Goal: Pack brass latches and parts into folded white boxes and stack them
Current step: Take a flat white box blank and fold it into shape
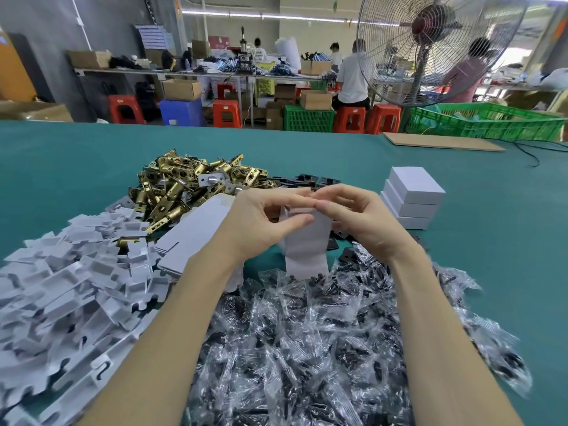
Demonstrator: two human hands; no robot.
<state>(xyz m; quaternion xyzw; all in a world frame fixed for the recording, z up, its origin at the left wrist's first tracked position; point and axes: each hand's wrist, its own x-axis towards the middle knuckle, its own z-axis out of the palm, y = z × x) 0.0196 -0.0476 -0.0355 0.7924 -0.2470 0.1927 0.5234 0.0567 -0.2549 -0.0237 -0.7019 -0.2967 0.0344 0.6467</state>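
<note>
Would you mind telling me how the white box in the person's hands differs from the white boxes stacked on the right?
The white cardboard box in the hands is unfinished, its flaps open, held upright by the left hand and right hand. The stacked white boxes are closed, lying flat and untouched on the teal table. Both are plain white card.

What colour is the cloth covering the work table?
Teal green table cloth, plain with no pattern; the head view shows it.

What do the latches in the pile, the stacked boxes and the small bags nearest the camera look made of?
Latches: metal with a shiny brass-coloured finish, a few silver; they glint.
Stacked boxes: matte white card, probably; crisp folded edges.
Small bags: thin clear plastic film, crinkled and glossy, holding dark parts.
</note>
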